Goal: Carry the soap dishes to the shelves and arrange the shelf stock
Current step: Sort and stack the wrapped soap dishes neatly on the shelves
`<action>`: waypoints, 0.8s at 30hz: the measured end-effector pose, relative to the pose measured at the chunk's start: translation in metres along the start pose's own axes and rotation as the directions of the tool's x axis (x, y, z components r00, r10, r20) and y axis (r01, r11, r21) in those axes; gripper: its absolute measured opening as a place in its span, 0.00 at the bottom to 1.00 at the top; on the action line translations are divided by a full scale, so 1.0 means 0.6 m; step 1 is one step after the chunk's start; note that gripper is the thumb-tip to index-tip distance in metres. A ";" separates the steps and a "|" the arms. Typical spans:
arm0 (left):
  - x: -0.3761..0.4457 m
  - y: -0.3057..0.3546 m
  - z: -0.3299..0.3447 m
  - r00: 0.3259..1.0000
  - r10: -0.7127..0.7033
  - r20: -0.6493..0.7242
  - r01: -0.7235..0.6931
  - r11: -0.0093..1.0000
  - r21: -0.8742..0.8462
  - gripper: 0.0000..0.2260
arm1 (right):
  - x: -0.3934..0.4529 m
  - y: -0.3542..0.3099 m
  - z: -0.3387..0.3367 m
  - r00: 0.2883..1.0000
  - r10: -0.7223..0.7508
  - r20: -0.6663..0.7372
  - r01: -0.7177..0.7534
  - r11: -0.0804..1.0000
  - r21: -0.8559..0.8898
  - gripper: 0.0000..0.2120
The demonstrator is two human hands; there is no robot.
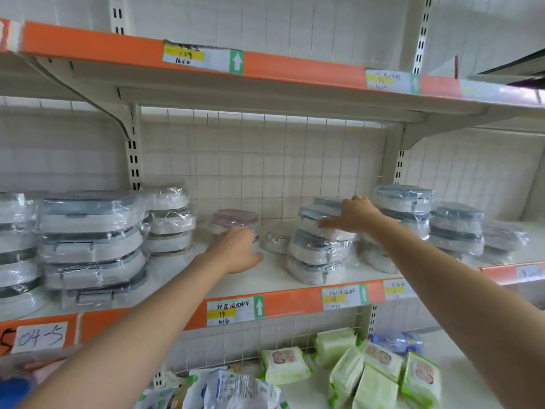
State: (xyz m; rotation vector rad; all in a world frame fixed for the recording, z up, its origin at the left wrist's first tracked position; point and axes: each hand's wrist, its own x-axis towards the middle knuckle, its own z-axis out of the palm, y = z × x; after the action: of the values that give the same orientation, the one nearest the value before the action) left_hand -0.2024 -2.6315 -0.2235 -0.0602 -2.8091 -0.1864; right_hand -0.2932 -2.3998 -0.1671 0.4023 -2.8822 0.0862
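Wrapped soap dishes stand in stacks on the middle shelf (277, 278). A pink-lidded soap dish (234, 219) sits near the shelf's middle, and my left hand (236, 252) reaches to its front, fingers curled round its near side. To the right is a stack of three blue-lidded dishes (315, 252). My right hand (351, 215) lies on the top dish of that stack, with thumb and fingers spread round its lid. A small pale dish (275, 239) sits between the pink one and the stack.
Large stacks of grey-lidded dishes (91, 246) fill the shelf's left side, and more blue-lidded stacks (404, 208) stand at the right. The shelf below holds green wipe packs (365, 370). An orange-edged upper shelf (206, 57) hangs overhead.
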 end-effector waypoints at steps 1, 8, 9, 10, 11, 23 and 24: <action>0.004 0.010 0.001 1.000 0.026 0.000 -0.026 1.000 0.005 0.12 | 0.003 0.005 0.010 1.000 -0.004 0.022 0.003 0.999 0.040 0.38; 0.016 0.000 -0.016 1.000 0.029 0.009 -0.030 0.999 0.043 0.17 | 0.009 -0.019 -0.002 0.993 -0.045 -0.111 0.067 0.977 0.200 0.36; 0.011 -0.012 -0.021 1.000 0.006 0.001 -0.006 0.999 0.041 0.16 | 0.005 -0.036 -0.005 0.987 -0.084 -0.135 0.113 0.967 0.230 0.35; 0.004 -0.027 -0.025 1.000 -0.024 -0.004 0.024 0.999 0.037 0.15 | -0.001 -0.058 -0.006 0.980 -0.130 -0.152 0.166 0.952 0.257 0.34; -0.006 -0.044 -0.029 0.998 -0.059 -0.013 0.059 0.997 0.039 0.14 | -0.005 -0.081 -0.002 0.971 -0.182 -0.156 0.221 0.933 0.284 0.34; -0.061 -0.157 -0.052 0.969 -0.230 -0.095 0.232 0.972 0.017 0.17 | -0.035 -0.284 0.131 0.876 -0.464 0.130 0.400 0.851 0.341 0.39; -0.055 -0.151 -0.049 0.970 -0.219 -0.104 0.221 0.975 0.007 0.16 | -0.033 -0.276 0.125 0.867 -0.476 0.147 0.406 0.847 0.344 0.39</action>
State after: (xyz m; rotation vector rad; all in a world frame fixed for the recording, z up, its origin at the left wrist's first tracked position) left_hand -0.1674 -2.7260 -0.2175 0.2597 -2.7096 -0.2083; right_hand -0.2451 -2.5603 -0.2404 1.2038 -2.9056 0.4321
